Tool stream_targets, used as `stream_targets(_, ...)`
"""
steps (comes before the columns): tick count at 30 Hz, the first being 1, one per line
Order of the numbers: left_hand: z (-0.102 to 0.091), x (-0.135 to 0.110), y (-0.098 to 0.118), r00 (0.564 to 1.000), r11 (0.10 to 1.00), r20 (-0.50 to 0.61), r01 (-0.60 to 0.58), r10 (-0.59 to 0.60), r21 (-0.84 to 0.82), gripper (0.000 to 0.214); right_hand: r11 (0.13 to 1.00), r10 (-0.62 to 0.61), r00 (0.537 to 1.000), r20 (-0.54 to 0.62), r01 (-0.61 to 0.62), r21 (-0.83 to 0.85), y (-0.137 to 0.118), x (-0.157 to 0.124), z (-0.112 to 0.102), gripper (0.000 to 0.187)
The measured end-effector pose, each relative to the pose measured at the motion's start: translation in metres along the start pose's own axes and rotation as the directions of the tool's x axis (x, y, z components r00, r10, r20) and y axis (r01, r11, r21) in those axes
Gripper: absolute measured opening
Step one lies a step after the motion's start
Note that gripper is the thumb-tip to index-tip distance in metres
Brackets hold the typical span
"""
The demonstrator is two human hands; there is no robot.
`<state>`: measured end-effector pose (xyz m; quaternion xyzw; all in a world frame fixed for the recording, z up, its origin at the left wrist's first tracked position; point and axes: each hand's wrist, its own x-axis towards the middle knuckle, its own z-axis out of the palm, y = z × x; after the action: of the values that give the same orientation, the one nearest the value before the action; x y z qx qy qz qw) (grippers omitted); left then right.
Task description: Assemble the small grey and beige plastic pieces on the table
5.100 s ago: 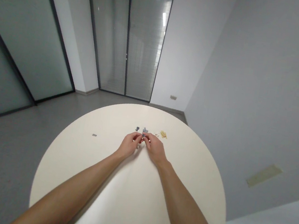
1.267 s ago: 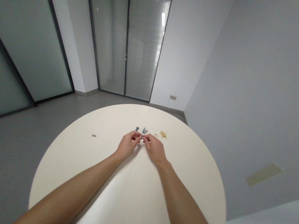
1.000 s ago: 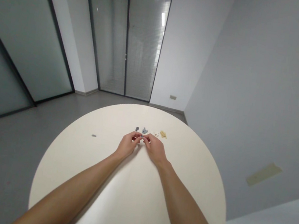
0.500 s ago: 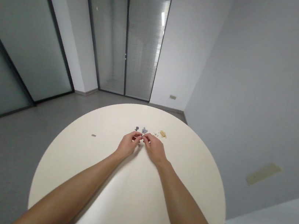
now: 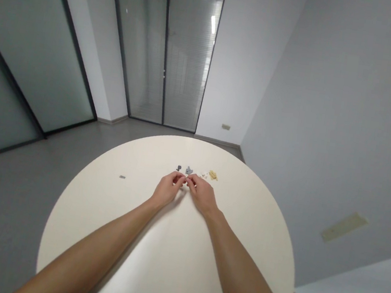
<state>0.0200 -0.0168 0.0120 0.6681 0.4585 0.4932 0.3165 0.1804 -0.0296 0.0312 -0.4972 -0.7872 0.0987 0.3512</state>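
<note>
My left hand (image 5: 168, 187) and my right hand (image 5: 202, 193) meet fingertip to fingertip just above the table, both with thumb and fingers pinched. Whatever lies between the fingertips is too small and too covered to name. Right beyond the hands lie little heaps of small pieces that look like toy bricks: dark pieces (image 5: 179, 168), grey-blue pieces (image 5: 188, 170), white pieces (image 5: 204, 175) partly behind my right hand, and yellow pieces (image 5: 213, 174) at the right end.
A round cream table (image 5: 179, 260) bears everything. Off to the left on it lies a small flat grey piece (image 5: 122, 177). Past the far edge are a glass door with blinds (image 5: 185, 62) and a grey floor (image 5: 11, 188); a wall (image 5: 349, 114) rises on the right.
A pale speck that showed between my fingertips is now mostly covered as the fingers draw slightly closer. Both arms and the heaps are otherwise in the same places.
</note>
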Motion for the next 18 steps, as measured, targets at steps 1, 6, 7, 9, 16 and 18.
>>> stream_targets(1,-0.0005,-0.0002,0.0008,1.0,1.0,-0.009,-0.004,0.004,0.015,0.028,1.0,0.006,1.0,0.0,-0.006,-0.003,-0.0004,0.0,0.0002,0.02)
stream_targets(6,-0.0022,-0.0007,0.003,0.999,0.998,-0.033,0.017,-0.015,0.06,0.03,1.0,0.028,1.0,0.006,-0.028,-0.001,-0.0017,0.0002,0.0009,0.02)
stream_targets(7,-0.0023,-0.0007,0.0031,0.999,0.998,-0.03,0.025,-0.023,0.061,0.031,1.0,0.028,1.0,0.005,-0.028,0.004,-0.0016,0.0002,0.0009,0.02)
stream_targets(9,-0.0024,-0.0008,0.0031,0.999,0.998,-0.024,0.033,-0.032,0.058,0.031,1.0,0.026,1.0,0.004,-0.026,0.007,-0.0012,0.0004,0.001,0.02)
stream_targets(16,-0.0026,-0.0006,0.0019,0.999,0.997,-0.019,0.036,-0.035,0.063,0.031,1.0,0.021,1.0,-0.002,-0.021,0.012,0.0006,0.001,0.0026,0.019)
stream_targets(18,-0.0023,-0.0007,0.0014,0.999,0.998,-0.016,0.031,-0.03,0.055,0.031,1.0,0.018,1.0,0.0,-0.018,0.008,0.0006,0.001,0.0026,0.019)
